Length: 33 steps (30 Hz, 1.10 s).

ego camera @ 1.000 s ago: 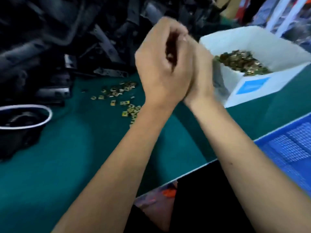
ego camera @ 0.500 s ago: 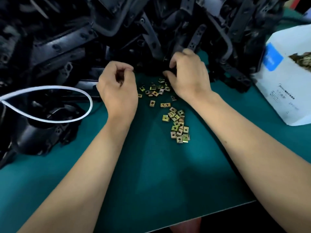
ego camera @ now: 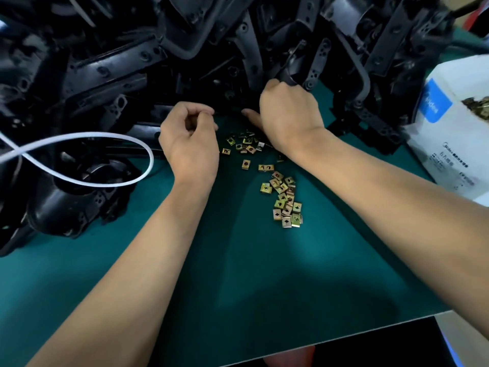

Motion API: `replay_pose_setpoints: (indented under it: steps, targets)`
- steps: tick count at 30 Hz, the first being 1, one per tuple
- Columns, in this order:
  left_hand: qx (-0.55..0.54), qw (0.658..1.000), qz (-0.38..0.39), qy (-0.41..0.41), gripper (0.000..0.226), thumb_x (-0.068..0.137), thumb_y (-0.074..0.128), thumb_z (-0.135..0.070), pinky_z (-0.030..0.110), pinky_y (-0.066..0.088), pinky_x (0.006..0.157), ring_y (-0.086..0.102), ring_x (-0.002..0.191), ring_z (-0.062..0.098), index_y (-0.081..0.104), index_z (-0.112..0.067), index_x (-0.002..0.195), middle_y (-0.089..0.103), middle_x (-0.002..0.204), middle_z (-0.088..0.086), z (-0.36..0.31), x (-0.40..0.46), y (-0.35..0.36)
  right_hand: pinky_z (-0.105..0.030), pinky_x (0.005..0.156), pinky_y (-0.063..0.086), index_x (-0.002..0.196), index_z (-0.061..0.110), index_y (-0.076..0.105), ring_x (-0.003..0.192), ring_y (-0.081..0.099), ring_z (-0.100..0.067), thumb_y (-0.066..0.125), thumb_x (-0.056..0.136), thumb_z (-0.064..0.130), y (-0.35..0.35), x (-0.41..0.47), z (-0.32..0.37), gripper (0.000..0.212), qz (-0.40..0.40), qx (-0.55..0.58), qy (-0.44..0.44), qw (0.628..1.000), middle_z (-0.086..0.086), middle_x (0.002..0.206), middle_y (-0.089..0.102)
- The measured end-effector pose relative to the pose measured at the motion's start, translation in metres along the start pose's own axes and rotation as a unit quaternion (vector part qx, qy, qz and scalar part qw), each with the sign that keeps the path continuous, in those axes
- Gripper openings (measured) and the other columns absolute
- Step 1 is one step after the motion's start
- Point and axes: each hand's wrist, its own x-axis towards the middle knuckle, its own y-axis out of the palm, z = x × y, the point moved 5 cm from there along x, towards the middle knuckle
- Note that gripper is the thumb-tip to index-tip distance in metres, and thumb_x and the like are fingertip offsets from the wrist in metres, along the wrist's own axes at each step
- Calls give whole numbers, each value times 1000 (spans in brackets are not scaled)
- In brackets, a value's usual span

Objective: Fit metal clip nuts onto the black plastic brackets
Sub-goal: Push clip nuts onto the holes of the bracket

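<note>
Small square brass-coloured metal clip nuts [ego camera: 284, 197] lie scattered on the smooth green mat [ego camera: 238, 287], just below both wrists. The right hand [ego camera: 289, 116] curls over a glossy black plastic bracket [ego camera: 288, 75] in the tangled heap; its fingertips are hidden. The left hand [ego camera: 190, 140] is loosely fisted beside it, its contents impossible to tell.

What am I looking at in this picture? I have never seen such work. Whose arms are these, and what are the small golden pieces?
The camera sits on a person's head and looks down at their two bare arms. On the green mat lie loose metal clip nuts. Behind them is a heap of black plastic brackets. The right hand grips one bracket in the heap. The left hand is curled; whether it holds a nut is hidden. At the right stands a white box with more nuts.
</note>
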Motion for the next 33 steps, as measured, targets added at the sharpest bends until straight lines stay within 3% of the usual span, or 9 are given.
replay_pose_setpoints:
  steps: [5, 8, 12, 18, 21, 24, 26, 30, 33]
  targets:
    - [-21, 999, 16, -23, 19, 92, 52, -8, 27, 40, 45, 57, 46, 15, 69, -15, 86, 63, 66, -4, 3, 0, 4, -33, 53, 31, 83, 11, 49, 70, 65, -37, 53, 97, 39, -13, -19, 3, 32, -67, 33, -2, 997, -4, 67, 47]
    - [-53, 997, 32, -44, 20, 96, 50, -8, 25, 38, 41, 58, 44, 17, 66, -13, 85, 62, 67, 1, 3, -1, 5, -32, 54, 32, 74, 10, 51, 56, 48, -34, 51, 93, 27, -21, -32, 1, 25, -72, 81, 28, 994, 3, 57, 38]
    - [-141, 983, 66, -96, 28, 106, 46, -18, 23, 39, 38, 60, 43, 21, 64, -5, 88, 64, 63, 5, -1, 0, 6, -32, 57, 41, 68, 10, 51, 59, 52, -30, 51, 84, 24, -46, -37, -26, 21, -126, 157, 108, 973, -6, 61, 52]
    - [-158, 932, 291, -146, 57, 109, 37, -51, 24, 46, 43, 66, 54, 24, 67, -2, 109, 73, 81, 13, -10, -20, 26, -26, 64, 23, 73, 9, 45, 67, 38, -17, 52, 92, 20, -61, -58, -61, 23, -237, 197, 147, 940, -4, 73, 47]
    - [-191, 895, 373, -156, 69, 100, 34, -63, 23, 52, 50, 70, 66, 23, 62, -6, 126, 74, 96, 13, -14, -27, 31, -17, 68, 32, 86, -2, 67, 73, 43, -8, 57, 96, 6, -65, -60, -51, 17, -302, 259, 44, 916, -9, 84, 53]
    - [-242, 864, 404, -178, 70, 95, 50, -68, 23, 57, 59, 75, 85, 22, 62, -9, 132, 75, 112, 10, -17, -33, 31, -29, 82, 51, 116, -2, 75, 94, 62, -25, 52, 86, -13, -59, -60, -22, 39, -259, 296, -91, 915, -21, 104, 64]
    - [-240, 874, 378, -187, 52, 91, 74, -47, 23, 58, 63, 76, 90, 23, 67, -9, 126, 75, 113, 8, -15, -33, 28, -34, 84, 53, 126, 1, 71, 102, 64, -24, 52, 81, -15, -55, -59, -10, 51, -213, 323, -123, 914, -18, 114, 65]
    - [-214, 892, 348, -192, 10, 95, 71, -20, 19, 57, 63, 77, 82, 16, 73, -15, 104, 77, 96, 0, -14, -32, 25, -23, 94, 53, 150, 14, 50, 121, 60, -4, 68, 86, 1, -47, -52, -16, 67, -135, 391, -64, 908, 6, 135, 63]
    - [-196, 910, 311, -192, 12, 97, 68, -10, 18, 55, 58, 76, 72, 13, 63, -20, 102, 76, 82, -6, -15, -30, 26, -22, 88, 51, 148, 18, 45, 114, 61, -3, 73, 87, 16, -36, -51, -24, 67, -82, 384, -24, 920, 9, 127, 64]
